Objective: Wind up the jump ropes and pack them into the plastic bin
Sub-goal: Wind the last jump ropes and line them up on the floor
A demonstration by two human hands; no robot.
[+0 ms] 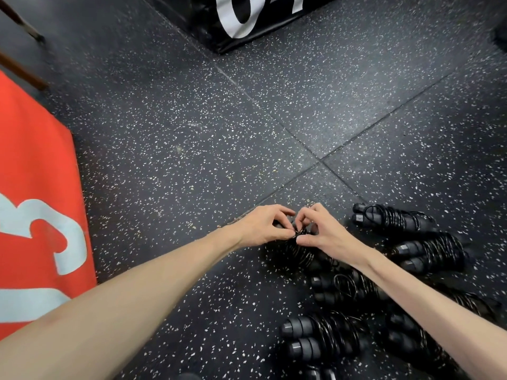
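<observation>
Both hands meet over one jump rope on the speckled rubber floor, and each grip is closed to a fine pinch: the left hand has thumb and forefinger curled onto the thin black cord at the top of the coil, and the right hand pinches the same spot from the other side, thumb low and fingers arched above. A pinch that tight and that close together suggests the loose end is being tucked or knotted so the winding will not spring apart; exactly how the cord runs between the fingertips is too small to tell. Below the hands the coil of this rope lies on the floor, partly hidden by the right wrist. To the right and toward the camera lie the finished bundles, each with cord wrapped round paired handles, grouped near one another, probably so they can be gathered in one go. No plastic bin shows in view, so packing seems yet to come. A red padded block stands at the left and a black one at the far side.
</observation>
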